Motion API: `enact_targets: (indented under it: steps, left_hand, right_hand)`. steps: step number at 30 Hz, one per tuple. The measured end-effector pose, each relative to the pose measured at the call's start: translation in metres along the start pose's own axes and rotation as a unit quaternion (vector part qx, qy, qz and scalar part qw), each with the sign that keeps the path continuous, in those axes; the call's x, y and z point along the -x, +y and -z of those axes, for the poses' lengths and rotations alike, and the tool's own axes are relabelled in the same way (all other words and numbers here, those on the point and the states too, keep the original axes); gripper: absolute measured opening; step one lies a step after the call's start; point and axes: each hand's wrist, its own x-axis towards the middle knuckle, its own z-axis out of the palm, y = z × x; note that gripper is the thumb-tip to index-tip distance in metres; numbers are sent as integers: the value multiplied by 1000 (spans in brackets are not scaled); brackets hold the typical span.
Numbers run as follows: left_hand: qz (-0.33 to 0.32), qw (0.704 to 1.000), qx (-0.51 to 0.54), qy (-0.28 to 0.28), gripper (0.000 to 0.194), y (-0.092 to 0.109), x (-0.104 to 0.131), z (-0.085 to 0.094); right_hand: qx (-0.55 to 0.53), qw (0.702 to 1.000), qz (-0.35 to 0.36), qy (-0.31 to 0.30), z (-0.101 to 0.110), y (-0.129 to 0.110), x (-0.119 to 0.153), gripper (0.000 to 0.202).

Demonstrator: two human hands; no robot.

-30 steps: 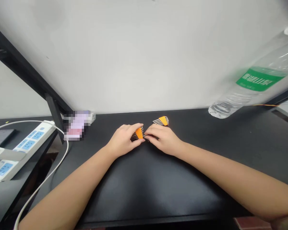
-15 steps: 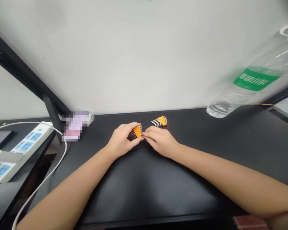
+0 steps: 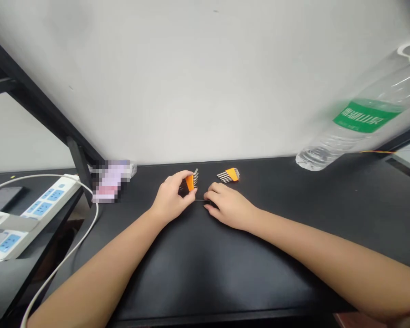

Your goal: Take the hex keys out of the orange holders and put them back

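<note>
Left fingers (image 3: pixel 185 174), narrowly parted, grip an orange holder (image 3: pixel 190 183).

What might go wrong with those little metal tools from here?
The thin metal rod near the right hand could be mislaid, being faint against the dark desk. The keys in the orange holder pinched by the left hand might slip out if it tips. The second holder sits just beyond the right hand, so a move could nudge it.

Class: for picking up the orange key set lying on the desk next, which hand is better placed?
Probably the right hand: it looks open and is nearer the lying key set, while the left hand grips another orange set.
</note>
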Motion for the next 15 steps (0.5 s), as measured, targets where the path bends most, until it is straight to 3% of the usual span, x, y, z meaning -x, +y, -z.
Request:
enact_targets:
  steps: [2,8,12,15]
  left_hand:
    - [2,1000,-6,3,45,0,0,-1]
    - [-1,1000,-28,2,41,2,0,-1]
    - [-6,999,-34,-5,41,1,0,-1]
    - [-26,999,-31,-17,44,-1,0,-1]
  right_hand:
    - [20,999,-9,-29,2,-1,1,5]
    - [59,993,-57,-82,8,-7,7,9]
    - [24,996,-64,-64,11,-5,4,13]
    - [-66,995,-66,-31,13,0,0,15]
